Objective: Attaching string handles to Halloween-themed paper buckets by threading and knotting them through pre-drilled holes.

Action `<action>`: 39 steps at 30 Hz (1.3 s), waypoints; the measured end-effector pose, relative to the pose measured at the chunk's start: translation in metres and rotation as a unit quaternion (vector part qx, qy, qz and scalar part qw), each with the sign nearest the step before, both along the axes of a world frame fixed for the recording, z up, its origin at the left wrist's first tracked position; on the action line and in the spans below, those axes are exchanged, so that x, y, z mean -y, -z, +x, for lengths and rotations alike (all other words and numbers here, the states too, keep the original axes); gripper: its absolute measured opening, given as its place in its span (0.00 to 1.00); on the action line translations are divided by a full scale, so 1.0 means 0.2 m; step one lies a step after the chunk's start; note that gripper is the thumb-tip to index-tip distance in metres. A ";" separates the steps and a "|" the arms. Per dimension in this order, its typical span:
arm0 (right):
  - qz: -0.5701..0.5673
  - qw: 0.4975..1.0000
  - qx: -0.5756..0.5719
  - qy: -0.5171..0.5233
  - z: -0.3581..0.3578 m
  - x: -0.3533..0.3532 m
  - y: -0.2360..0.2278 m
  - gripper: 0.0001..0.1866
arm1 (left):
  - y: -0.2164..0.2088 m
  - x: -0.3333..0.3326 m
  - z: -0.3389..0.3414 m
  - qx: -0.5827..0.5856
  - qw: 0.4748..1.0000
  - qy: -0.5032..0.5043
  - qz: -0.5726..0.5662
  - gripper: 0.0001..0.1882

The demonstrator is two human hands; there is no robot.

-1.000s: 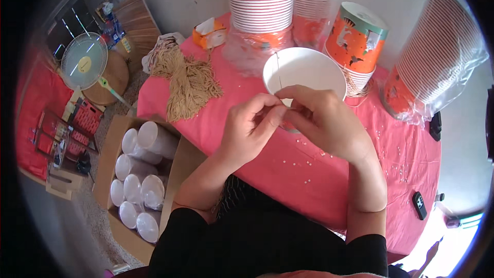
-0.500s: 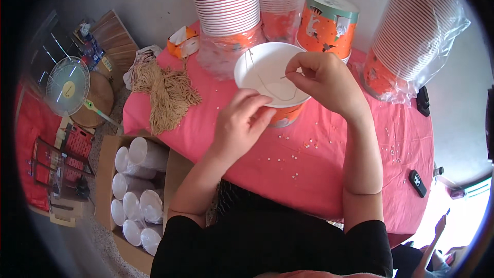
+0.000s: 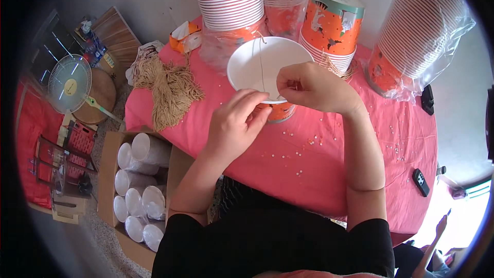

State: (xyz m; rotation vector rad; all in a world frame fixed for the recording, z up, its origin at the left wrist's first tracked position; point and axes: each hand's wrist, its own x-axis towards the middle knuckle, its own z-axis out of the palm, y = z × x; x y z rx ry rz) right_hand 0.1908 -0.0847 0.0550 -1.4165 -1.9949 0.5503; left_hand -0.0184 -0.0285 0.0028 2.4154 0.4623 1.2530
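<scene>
A paper bucket (image 3: 247, 67), white inside and orange outside, stands on the pink-covered table between my hands. A thin beige cord (image 3: 262, 67) comes from the far rim and runs down inside the bucket toward the near rim. My left hand (image 3: 237, 123) grips the near rim, fingertips at the edge and thumb lower on the outside. Just inside the near right rim, my right hand (image 3: 316, 88) is closed in a pinch on the cord's end, which its fingers mostly hide.
Bucket stacks (image 3: 226, 0) stand behind, one plastic-wrapped stack (image 3: 411, 41) at right, an upturned bucket (image 3: 332, 20) between. A beige cord bundle (image 3: 170, 90) lies left. Small punched discs (image 3: 296, 154) litter the pink cloth. A carton (image 3: 105, 175) of wrapped cups stands lower left.
My right hand has come down and left toward the near rim. The cord, looped loosely before, now hangs straighter across the bucket, which has tipped slightly. My left hand keeps its place.
</scene>
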 end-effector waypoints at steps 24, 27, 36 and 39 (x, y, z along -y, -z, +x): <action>0.046 0.994 0.095 -0.034 -0.12 0.13 -0.07 0.05 | 0.03 -0.03 -0.07 0.044 0.952 0.057 0.299 0.14; 0.057 0.992 0.106 -0.039 -0.11 0.13 -0.07 0.05 | 0.03 -0.03 -0.07 0.040 0.952 0.059 0.297 0.14; 0.063 0.991 0.086 -0.083 -0.10 0.10 -0.02 0.03 | 0.02 -0.03 -0.07 0.054 0.964 0.058 0.255 0.14; 0.044 0.993 0.079 -0.082 -0.09 0.08 -0.01 0.03 | 0.02 -0.03 -0.07 0.053 0.964 0.057 0.253 0.15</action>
